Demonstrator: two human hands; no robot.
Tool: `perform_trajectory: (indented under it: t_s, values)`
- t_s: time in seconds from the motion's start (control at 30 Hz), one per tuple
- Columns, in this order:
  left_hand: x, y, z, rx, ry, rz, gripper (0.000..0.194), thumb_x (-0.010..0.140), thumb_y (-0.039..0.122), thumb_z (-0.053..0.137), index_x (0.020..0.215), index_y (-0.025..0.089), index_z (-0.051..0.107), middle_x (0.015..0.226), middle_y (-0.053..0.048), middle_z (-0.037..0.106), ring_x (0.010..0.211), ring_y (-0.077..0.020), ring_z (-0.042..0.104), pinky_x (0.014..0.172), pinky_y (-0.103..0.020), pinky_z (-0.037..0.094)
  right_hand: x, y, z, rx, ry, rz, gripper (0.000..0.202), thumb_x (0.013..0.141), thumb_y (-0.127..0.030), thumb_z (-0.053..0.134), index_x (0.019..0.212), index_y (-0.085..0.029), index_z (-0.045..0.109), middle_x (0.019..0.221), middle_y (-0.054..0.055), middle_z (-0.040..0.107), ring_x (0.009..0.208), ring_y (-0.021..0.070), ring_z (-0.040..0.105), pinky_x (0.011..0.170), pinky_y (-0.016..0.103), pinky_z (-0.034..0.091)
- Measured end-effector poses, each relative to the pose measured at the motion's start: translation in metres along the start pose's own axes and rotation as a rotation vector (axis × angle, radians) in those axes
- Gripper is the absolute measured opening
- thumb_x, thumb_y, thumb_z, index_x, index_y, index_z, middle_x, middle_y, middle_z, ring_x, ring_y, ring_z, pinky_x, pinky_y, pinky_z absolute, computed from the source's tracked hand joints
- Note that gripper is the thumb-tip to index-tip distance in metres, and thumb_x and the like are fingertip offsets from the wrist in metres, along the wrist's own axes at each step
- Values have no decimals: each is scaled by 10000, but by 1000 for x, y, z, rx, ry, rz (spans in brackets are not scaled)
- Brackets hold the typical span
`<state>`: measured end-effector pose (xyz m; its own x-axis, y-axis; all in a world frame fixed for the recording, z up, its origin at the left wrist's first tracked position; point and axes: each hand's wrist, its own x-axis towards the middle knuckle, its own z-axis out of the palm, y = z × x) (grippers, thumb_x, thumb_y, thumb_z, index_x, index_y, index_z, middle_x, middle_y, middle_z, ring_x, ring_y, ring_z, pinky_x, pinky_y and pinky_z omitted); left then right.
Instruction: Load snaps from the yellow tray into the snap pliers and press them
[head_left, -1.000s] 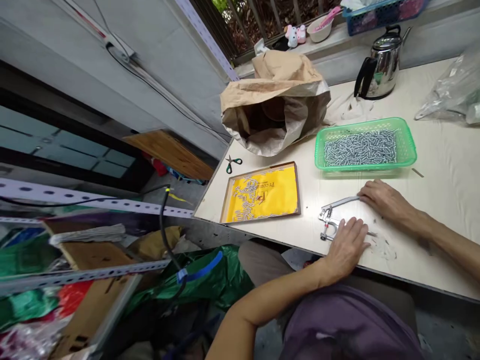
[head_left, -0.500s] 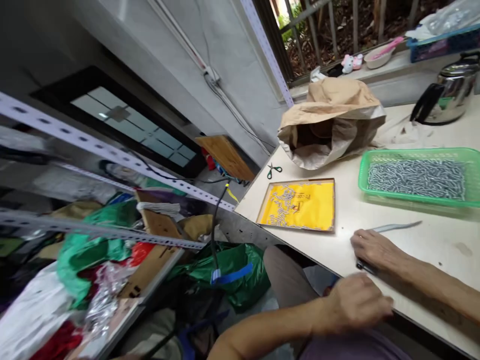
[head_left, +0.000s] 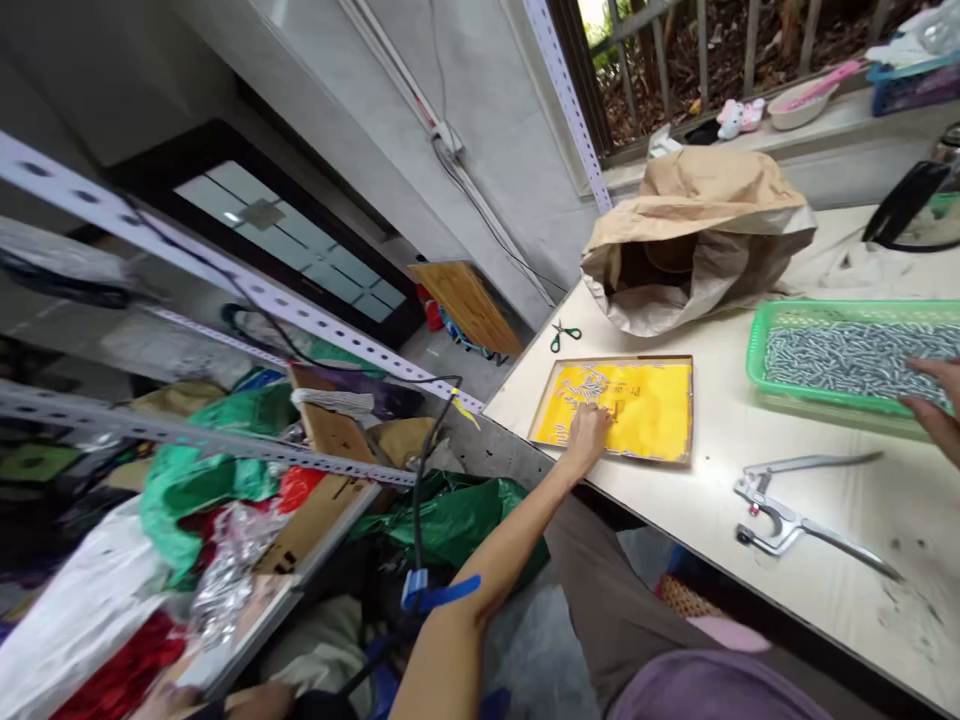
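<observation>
My left hand reaches into a shallow tray with a yellow bottom, its bent fingers at the small metal pieces there; what they pinch, if anything, is too small to tell. At the right edge, my right hand is partly in view over a green basket full of metal screw-like pieces. Its visible fingers are spread apart at the near side of the heap. Metal locking pliers lie on the table in front of the basket, touched by neither hand.
Small green-handled scissors lie behind the tray. A crumpled paper bag and a kettle stand at the back. Perforated metal bars cross the left side, above bags and boards. A cable hangs near my left arm.
My left hand has moved from the table's front edge into the yellow tray. My right hand has left the pliers and moved to the green basket. The view has shifted slightly.
</observation>
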<state>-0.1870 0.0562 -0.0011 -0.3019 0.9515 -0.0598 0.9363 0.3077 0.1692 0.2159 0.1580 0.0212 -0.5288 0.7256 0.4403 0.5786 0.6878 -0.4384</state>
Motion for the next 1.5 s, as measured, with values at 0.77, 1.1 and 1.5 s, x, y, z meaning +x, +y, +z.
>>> perform_trajectory:
  t_s: [0.77,1.1,1.5]
  values:
    - [-76,141,35,-682,-630,-229,190,697,276,698,702,86,707,471,67,474,458,-52,372,470,-181,278,-90,-70,56,-104,-463,84,197,926,-124,374,792,-199,498,798,32,529,699,161,517,550,275,299]
    - [-74,140,36,-695,-801,-309,165,785,215,643,663,106,623,391,86,419,347,-49,373,387,-170,341,-91,-71,54,-65,-427,65,178,914,-115,388,784,-199,476,778,19,505,671,145,483,555,266,291]
    - [-73,142,31,-638,-857,-236,138,744,218,689,683,99,655,419,88,450,334,-38,395,379,-163,382,-92,-76,49,-105,-376,-18,196,888,-78,372,796,-202,491,789,33,538,685,156,486,588,268,333]
